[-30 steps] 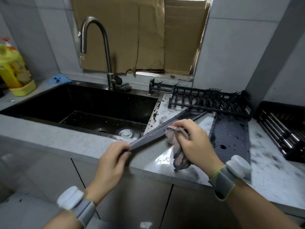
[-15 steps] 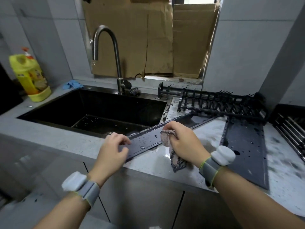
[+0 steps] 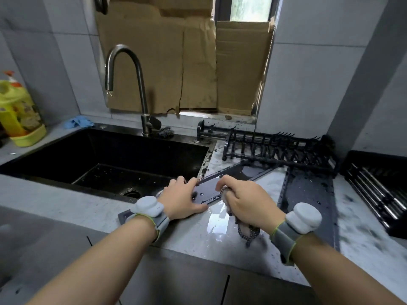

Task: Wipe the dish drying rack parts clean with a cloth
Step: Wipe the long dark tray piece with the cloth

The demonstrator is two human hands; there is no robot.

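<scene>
**Now on the worktop: a rack strip under two hands**

Flat on the wet countertop [image 3: 198, 238], a long dark rack strip [image 3: 237, 172] lies aslant, its near end at the sink's front rim and its far end close to the black plate rack [image 3: 277, 150]. The left hand [image 3: 182, 198] rests on the near part of the strip, fingers laid nearly straight over the top and thumb stretched along the near edge. The right hand [image 3: 246, 201] is curled tight round a bunched mesh cloth [image 3: 246, 230], which it presses at the strip's near edge; a tail of the cloth hangs below the palm onto the wet stone. Water beads sit on the strip between the two hands. A wide dark drip tray [image 3: 308, 194] lies flat to the right, just beside the right wrist. Behind are the black sink [image 3: 110, 164], a curved faucet [image 3: 132, 84], and a yellow detergent bottle [image 3: 17, 111] at far left.
</scene>
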